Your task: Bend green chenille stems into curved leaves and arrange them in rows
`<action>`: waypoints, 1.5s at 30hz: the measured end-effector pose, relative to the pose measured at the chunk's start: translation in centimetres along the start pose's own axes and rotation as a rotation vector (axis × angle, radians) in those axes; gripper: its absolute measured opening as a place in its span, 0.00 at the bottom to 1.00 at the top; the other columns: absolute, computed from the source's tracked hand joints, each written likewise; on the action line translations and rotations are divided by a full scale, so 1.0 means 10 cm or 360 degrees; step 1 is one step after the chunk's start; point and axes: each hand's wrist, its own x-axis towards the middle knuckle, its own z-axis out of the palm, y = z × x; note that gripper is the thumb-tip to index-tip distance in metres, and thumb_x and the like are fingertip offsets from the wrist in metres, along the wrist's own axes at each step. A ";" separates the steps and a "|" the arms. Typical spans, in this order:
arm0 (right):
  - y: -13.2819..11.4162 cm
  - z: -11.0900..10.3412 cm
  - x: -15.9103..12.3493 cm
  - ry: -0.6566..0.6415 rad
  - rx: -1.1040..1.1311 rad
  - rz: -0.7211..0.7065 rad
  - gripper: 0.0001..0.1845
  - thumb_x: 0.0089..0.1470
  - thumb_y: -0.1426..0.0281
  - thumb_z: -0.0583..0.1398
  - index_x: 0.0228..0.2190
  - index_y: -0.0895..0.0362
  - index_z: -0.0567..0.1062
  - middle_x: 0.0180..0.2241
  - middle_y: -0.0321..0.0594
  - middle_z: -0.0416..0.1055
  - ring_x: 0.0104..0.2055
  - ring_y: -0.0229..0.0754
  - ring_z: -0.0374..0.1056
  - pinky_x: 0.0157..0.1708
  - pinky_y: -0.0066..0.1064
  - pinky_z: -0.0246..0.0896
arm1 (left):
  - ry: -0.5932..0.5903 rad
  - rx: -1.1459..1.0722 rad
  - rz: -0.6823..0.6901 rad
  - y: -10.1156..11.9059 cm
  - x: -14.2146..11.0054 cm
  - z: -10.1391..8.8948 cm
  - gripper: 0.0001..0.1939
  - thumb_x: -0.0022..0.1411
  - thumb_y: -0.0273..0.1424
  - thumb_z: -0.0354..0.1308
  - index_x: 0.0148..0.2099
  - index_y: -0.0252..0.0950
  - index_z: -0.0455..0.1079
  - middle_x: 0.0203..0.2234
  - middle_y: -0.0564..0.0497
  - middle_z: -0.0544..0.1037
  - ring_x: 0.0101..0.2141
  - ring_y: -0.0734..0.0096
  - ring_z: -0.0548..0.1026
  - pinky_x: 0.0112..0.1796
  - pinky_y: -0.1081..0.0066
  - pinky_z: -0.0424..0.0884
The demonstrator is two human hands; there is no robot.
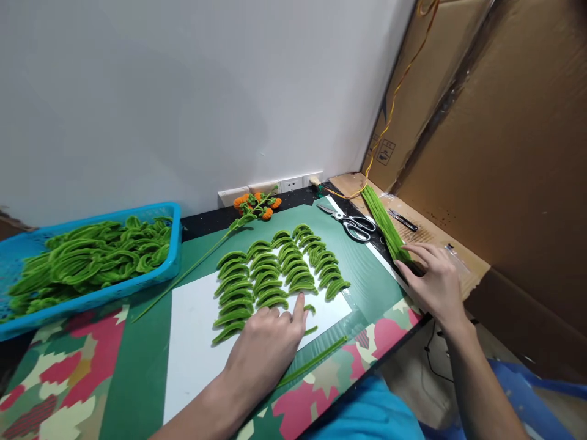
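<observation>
My left hand (275,336) lies low over a white sheet (192,348), index finger stretched forward and the other fingers curled. Ends of a bent green pipe cleaner (310,308) stick out at its right side; the rest is hidden beneath the hand. Several columns of folded green pipe cleaner leaves (266,272) lie just ahead of that fingertip. On the right, my right hand (431,278) has its thumb and fingers closed around the near end of a bundle of green pipe cleaners (383,220). A single straight pipe cleaner (316,362) rests along the front, partly under the left hand.
A blue basket (177,244) full of folded green pieces stands at the left. Scissors (353,224) and small black snips (403,220) lie at the right. Behind the leaves is an orange-flowered stem (202,261). Cardboard (504,140) walls the right side; a yellow cord (389,116) hangs there.
</observation>
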 end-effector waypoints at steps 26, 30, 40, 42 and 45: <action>-0.04 -0.09 0.22 0.0064 -0.0303 0.0318 0.13 0.62 0.59 0.59 0.34 0.53 0.79 0.30 0.43 0.83 0.29 0.52 0.78 0.31 0.36 0.62 | 0.0227 -0.0449 -0.0078 -0.05 0.00 -0.13 0.15 0.76 0.29 0.53 0.57 0.29 0.76 0.20 0.53 0.79 0.20 0.60 0.79 0.24 0.67 0.65; 0.00 -0.12 0.37 0.0167 -0.0045 0.0356 0.14 0.61 0.57 0.60 0.34 0.54 0.79 0.30 0.43 0.83 0.30 0.51 0.81 0.34 0.36 0.71 | 0.0572 -0.0604 -0.0010 -0.02 -0.02 -0.10 0.12 0.76 0.25 0.48 0.47 0.34 0.75 0.20 0.55 0.77 0.19 0.65 0.74 0.24 0.64 0.60; -0.01 -0.24 0.99 0.0281 0.0424 0.0394 0.13 0.60 0.56 0.65 0.35 0.52 0.78 0.29 0.43 0.83 0.30 0.54 0.83 0.35 0.44 0.80 | 0.0727 -0.0765 0.0148 0.22 -0.11 -0.02 0.13 0.73 0.23 0.49 0.36 0.37 0.69 0.19 0.56 0.69 0.18 0.67 0.65 0.24 0.61 0.53; -0.04 -0.27 1.13 0.0305 0.0445 0.0385 0.12 0.60 0.56 0.66 0.34 0.52 0.78 0.29 0.44 0.83 0.30 0.54 0.83 0.35 0.44 0.81 | 0.0772 -0.0797 0.0178 0.26 -0.13 0.00 0.12 0.72 0.22 0.48 0.36 0.37 0.69 0.20 0.56 0.69 0.18 0.67 0.65 0.24 0.61 0.53; -0.07 -0.30 1.33 0.0362 0.0471 0.0358 0.11 0.59 0.57 0.66 0.34 0.51 0.78 0.29 0.44 0.84 0.30 0.55 0.83 0.37 0.46 0.82 | 0.0837 -0.0778 0.0234 0.32 -0.16 0.06 0.11 0.72 0.22 0.48 0.41 0.35 0.72 0.21 0.55 0.71 0.19 0.67 0.67 0.23 0.62 0.55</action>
